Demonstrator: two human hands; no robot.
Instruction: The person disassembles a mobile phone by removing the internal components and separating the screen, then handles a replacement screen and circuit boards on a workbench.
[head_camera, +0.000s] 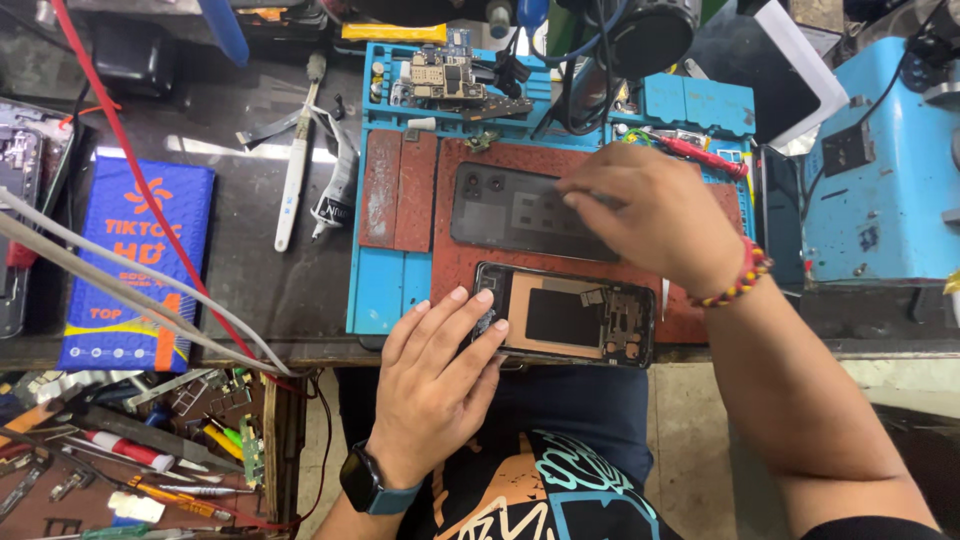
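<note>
An opened phone body (575, 318) lies near the bench's front edge on a red-brown work mat (470, 265), its inner parts showing. My left hand (440, 370) rests flat on the phone's left end, fingers spread. Behind it lies the dark back cover (515, 210) with camera holes at its left. My right hand (650, 215) reaches over the cover's right part, fingertips pinched on its upper edge. A beaded bracelet (740, 280) is on the right wrist, a dark watch (365, 480) on the left.
A blue repair tray (385, 290) holds the mat, with a circuit board (445, 80) at its back. A white brush (297, 160) and a tube lie left of it, then a blue box (135, 265). A blue machine (880, 170) stands right. An open drawer (130, 455) holds several tools.
</note>
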